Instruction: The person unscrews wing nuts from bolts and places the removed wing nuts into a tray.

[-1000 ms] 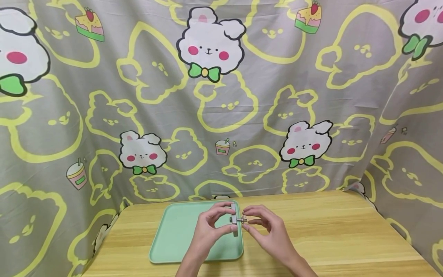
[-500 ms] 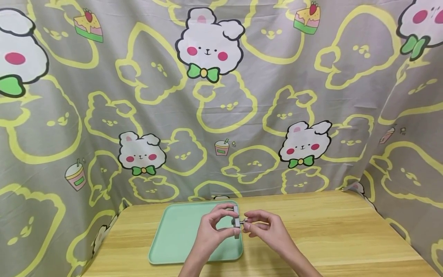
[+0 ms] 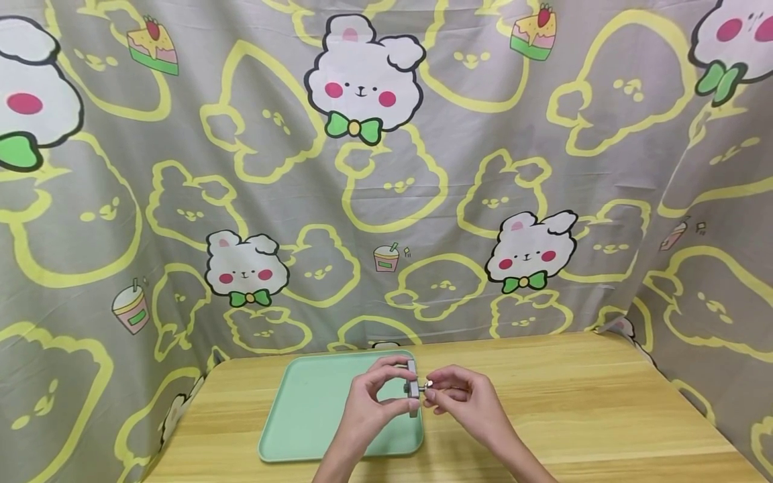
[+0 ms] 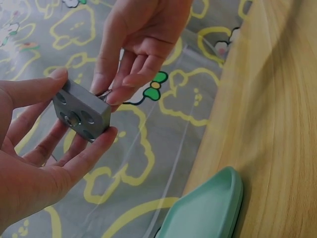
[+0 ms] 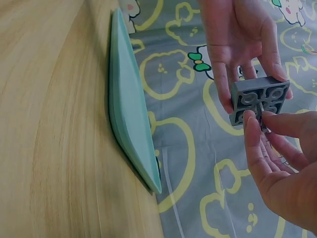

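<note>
My left hand [image 3: 370, 402] holds a small square grey block [image 3: 413, 389] upright by its edges, between thumb and fingers. In the left wrist view the block [image 4: 91, 101] shows a round hole near each corner and a bolt head [image 4: 73, 119] in its middle. The threaded bolt shank [image 5: 261, 107] sticks out of its recessed other face in the right wrist view. At the shank's end my right hand [image 3: 471, 399] pinches a small shiny metal piece [image 3: 429, 384] that looks like a wing nut, mostly hidden by the thumb and fingertips.
A light green tray [image 3: 302, 416] lies on the wooden table [image 3: 574, 402], below and left of the hands. Patterned grey cloth [image 3: 386, 201] hangs behind the table and along both sides.
My right thumb and fingers have closed in on the wing nut at the bolt's end; they were more spread before. The left hand and block have shifted slightly right and down.
</note>
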`<action>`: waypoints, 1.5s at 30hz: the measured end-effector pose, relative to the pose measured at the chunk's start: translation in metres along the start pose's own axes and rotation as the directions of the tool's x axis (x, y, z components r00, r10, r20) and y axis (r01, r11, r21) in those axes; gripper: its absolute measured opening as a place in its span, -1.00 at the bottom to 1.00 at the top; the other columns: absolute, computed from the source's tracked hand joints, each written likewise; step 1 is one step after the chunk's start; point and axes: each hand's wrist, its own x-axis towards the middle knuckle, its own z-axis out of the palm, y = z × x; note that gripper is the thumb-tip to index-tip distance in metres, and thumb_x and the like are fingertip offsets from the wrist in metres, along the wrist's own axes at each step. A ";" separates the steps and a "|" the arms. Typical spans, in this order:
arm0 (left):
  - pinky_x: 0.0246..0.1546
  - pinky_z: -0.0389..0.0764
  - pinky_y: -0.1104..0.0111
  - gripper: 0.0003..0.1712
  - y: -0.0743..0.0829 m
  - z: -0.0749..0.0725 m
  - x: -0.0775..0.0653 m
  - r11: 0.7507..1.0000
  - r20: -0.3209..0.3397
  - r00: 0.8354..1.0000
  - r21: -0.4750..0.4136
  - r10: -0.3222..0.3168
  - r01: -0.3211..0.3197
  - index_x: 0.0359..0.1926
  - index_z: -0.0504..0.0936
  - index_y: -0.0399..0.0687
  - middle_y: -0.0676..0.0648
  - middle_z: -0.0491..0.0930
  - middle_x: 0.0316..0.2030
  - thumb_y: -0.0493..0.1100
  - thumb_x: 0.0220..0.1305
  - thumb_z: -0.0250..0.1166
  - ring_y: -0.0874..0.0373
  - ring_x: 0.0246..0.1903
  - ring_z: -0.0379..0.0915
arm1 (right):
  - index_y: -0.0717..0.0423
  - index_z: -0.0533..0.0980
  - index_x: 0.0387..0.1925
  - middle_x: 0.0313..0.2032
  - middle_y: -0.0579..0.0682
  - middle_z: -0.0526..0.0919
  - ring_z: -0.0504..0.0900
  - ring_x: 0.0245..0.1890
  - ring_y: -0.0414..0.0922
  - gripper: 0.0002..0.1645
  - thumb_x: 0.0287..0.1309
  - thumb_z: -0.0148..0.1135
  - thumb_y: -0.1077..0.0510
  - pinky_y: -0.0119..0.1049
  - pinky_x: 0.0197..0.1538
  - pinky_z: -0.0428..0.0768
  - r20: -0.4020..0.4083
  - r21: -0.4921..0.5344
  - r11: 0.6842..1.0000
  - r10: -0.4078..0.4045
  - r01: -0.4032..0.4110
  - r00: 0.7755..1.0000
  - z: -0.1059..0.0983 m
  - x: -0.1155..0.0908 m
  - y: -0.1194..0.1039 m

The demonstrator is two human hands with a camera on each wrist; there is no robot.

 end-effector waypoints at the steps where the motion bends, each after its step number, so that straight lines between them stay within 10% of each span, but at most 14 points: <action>1: -0.10 0.77 0.15 -0.63 0.000 0.000 0.000 1.000 -0.001 1.000 0.000 -0.001 0.001 -0.05 0.70 -0.38 -0.38 0.41 0.29 -0.44 0.09 0.53 -0.19 0.28 0.42 | 0.39 0.59 -0.03 -0.21 0.28 0.73 0.80 -0.28 0.01 -0.67 0.25 0.43 0.26 -0.18 -0.24 0.79 -0.003 -0.004 1.000 -0.006 0.006 1.000 0.001 0.000 0.000; 14: 0.28 0.47 0.27 -0.63 -0.001 -0.005 -0.001 0.999 -0.020 0.999 0.040 0.029 -0.028 -0.04 0.73 -0.27 -0.21 0.52 0.24 -0.37 0.08 0.56 -0.22 0.29 0.44 | 0.04 0.66 -0.24 -0.24 -0.04 0.74 0.79 -0.27 -0.07 -0.91 0.25 0.43 0.25 -0.25 -0.28 0.78 -0.054 -0.172 0.953 -0.261 0.248 0.964 0.007 -0.001 0.005; 27: 0.27 0.48 0.28 -0.61 0.002 -0.008 -0.001 1.000 -0.028 1.000 0.020 0.007 -0.006 -0.02 0.71 -0.33 -0.22 0.51 0.25 -0.37 0.10 0.55 -0.13 0.29 0.45 | 0.05 0.67 -0.30 -0.15 -0.02 0.71 0.73 -0.22 -0.15 -0.70 0.06 0.47 0.49 -0.33 -0.18 0.77 0.028 -0.345 0.755 -0.585 0.557 0.810 0.009 0.000 0.011; 35: 0.24 0.51 0.27 -0.63 0.002 -0.008 -0.001 1.000 -0.033 0.999 0.013 0.006 -0.006 -0.04 0.73 -0.28 -0.16 0.53 0.24 -0.36 0.09 0.56 -0.21 0.30 0.43 | 0.04 0.70 -0.24 -0.10 0.04 0.69 0.72 -0.13 -0.02 -0.55 -0.16 0.57 0.52 -0.46 0.06 0.65 0.118 -0.489 0.517 -0.759 0.703 0.640 0.007 0.005 0.016; 37: 0.23 0.52 0.27 -0.63 0.001 -0.008 -0.001 1.000 -0.034 0.999 0.008 0.009 -0.008 -0.04 0.74 -0.26 -0.17 0.53 0.24 -0.36 0.09 0.56 -0.23 0.30 0.42 | 0.03 0.69 -0.23 -0.09 0.05 0.69 0.72 -0.12 -0.01 -0.53 -0.17 0.57 0.52 -0.48 0.07 0.65 0.125 -0.491 0.500 -0.770 0.713 0.626 0.007 0.005 0.017; 41: 0.26 0.50 0.25 -0.63 0.001 -0.009 -0.001 1.000 -0.038 0.999 0.015 0.012 -0.011 -0.04 0.73 -0.27 -0.16 0.53 0.23 -0.38 0.09 0.55 -0.14 0.28 0.45 | 0.01 0.69 -0.23 -0.08 0.01 0.69 0.72 -0.12 -0.03 -0.57 -0.11 0.58 0.48 -0.47 0.05 0.66 0.075 -0.457 0.570 -0.740 0.683 0.668 0.008 0.004 0.015; 45: 0.36 0.38 0.08 -0.64 0.000 -0.009 0.000 0.999 -0.041 0.999 0.025 0.030 -0.029 -0.05 0.74 -0.25 -0.13 0.55 0.21 -0.39 0.08 0.56 -0.12 0.27 0.48 | 0.05 0.67 -0.13 -0.07 -0.01 0.70 0.74 -0.10 -0.06 -0.70 0.12 0.51 0.35 -0.32 -0.08 0.75 -0.032 -0.313 0.800 -0.547 0.512 0.836 0.009 0.001 0.008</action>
